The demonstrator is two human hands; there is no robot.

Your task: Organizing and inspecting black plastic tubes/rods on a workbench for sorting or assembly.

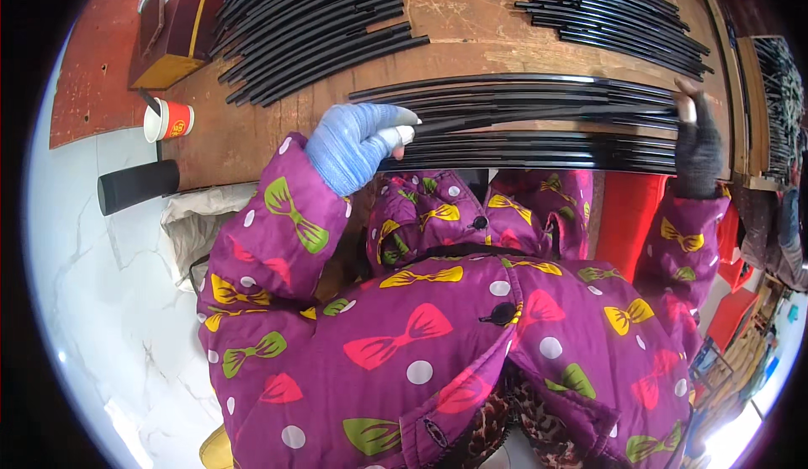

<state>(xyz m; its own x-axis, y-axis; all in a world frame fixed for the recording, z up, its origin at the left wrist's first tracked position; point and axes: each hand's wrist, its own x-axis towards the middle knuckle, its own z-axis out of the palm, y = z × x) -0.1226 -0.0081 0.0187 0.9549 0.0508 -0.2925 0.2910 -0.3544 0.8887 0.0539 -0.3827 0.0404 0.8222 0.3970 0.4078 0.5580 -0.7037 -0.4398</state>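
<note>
My left hand (347, 145), in a light blue glove with white-wrapped fingertips, pinches the left end of a thin black rod (547, 117). At that rod's right end my right hand (697, 145), in a dark fingerless glove, has its thumb and fingers closed around it. The rod lies slantwise across a near row of similar black rods (539, 151) along the table's front edge. Just beyond it lie more long black rods (505, 83), side by side. Whether each hand grips one rod or more is hard to make out.
On the brown wooden table (463, 27) lie a far-left pile of black rods (320, 27) and a far-right pile (606, 14). A paper cup (175, 121), a wooden box (172, 27) and a black cylinder (139, 186) are at the left. A red stool (627, 216) stands below the right side.
</note>
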